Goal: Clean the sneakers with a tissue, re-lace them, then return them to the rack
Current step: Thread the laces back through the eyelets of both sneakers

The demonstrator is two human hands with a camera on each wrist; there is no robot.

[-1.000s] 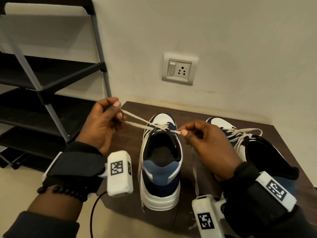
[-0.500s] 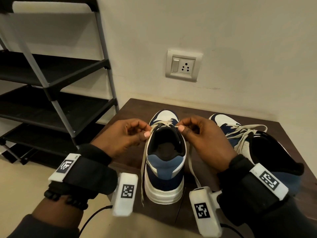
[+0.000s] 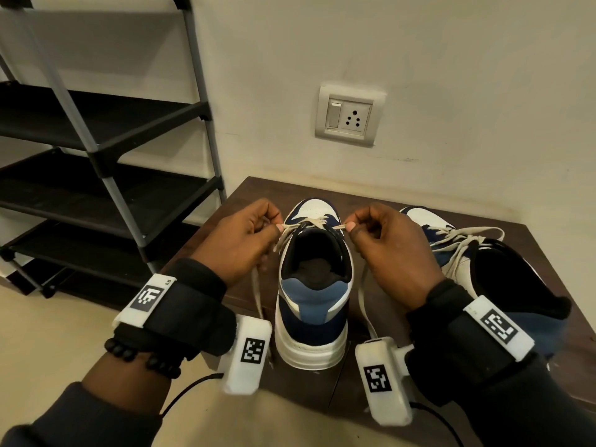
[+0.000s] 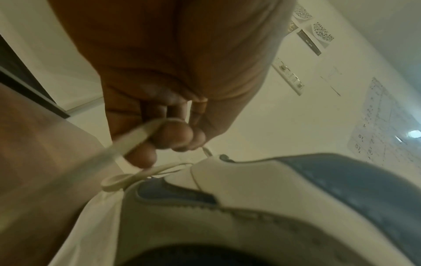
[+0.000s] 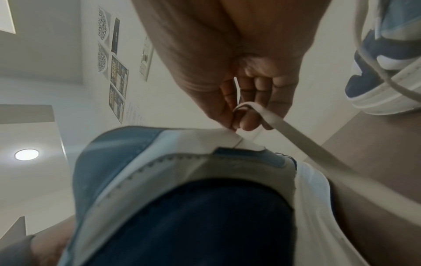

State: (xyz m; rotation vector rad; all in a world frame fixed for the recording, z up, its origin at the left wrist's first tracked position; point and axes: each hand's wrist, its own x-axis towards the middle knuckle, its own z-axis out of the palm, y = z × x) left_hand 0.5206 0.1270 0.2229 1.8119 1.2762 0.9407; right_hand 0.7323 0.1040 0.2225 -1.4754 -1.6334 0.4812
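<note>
The rack (image 3: 106, 162) stands at the left, off the left edge of the bench (image 3: 251, 195), and its dark shelves carry no shoes in this view. On the bench, near its left edge, the sneaker (image 3: 314, 304) stands upright with the heel toward the person and the toe toward the wall. The left hand (image 3: 238, 240) is at the left side of its opening; thumb and fingers are pinched together on the left lace end (image 3: 258, 295), which hangs down beside the shoe. The left wrist view shows this lace going around the curled fingers (image 4: 173, 135). The right hand (image 3: 390, 250) is at the right side of the opening and pinches the right lace end (image 3: 362, 295) in the same way; in the right wrist view the lace passes over the fingers (image 5: 248, 122). Between the two hands the laces cross at the top of the tongue. Farther right, toward the right edge, the second sneaker (image 3: 503, 269) lies with its laces loose on top.

The step in hand seems to be the re-lacing of the first shoe, at the top eyelets. The next move probably needs an even pull on both ends, then a knot, with the shoe kept steady so it does not tip.
</note>
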